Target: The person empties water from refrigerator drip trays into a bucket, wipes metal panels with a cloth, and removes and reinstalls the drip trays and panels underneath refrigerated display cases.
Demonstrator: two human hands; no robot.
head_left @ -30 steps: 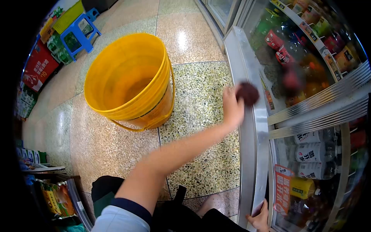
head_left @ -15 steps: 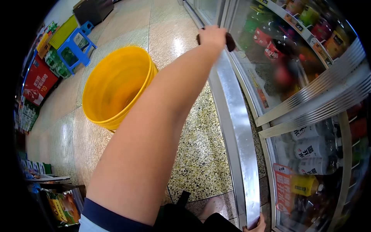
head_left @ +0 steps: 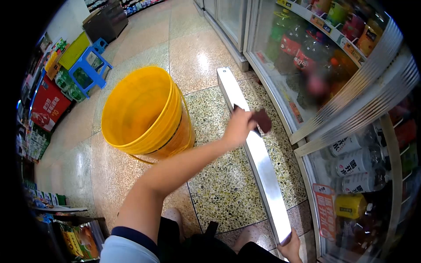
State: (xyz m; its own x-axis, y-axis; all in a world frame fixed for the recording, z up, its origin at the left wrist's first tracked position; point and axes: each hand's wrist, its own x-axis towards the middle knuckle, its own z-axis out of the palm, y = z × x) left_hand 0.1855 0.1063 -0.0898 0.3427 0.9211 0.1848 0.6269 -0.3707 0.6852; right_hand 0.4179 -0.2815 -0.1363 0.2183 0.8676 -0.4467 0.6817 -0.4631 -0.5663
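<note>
A long silver metal bar (head_left: 264, 168) runs lengthwise away from me beside the fridge. My right hand (head_left: 290, 247) grips its near end, fingers curled around the edge. Partway along, my left hand (head_left: 239, 127) is closed over a dark brown cloth (head_left: 262, 121), pressed around the bar's top and sides. The bar's far end stands free beyond the left hand. To the left of the bar is a yellow bucket (head_left: 186, 127), upright, its inside coloured orange toward the bottom.
Glass-door fridges (head_left: 280, 83) with bottled drinks line the right side. A blue plastic stool (head_left: 90, 68) and a red drinks carton (head_left: 50, 105) stand at the left. Packaged goods (head_left: 79, 241) sit at lower left. My feet are on the tiled floor (head_left: 219, 175).
My left hand has slid the cloth from the bar's far end toward me. The bucket appears lower in view, and the whole far end of the bar now shows.
</note>
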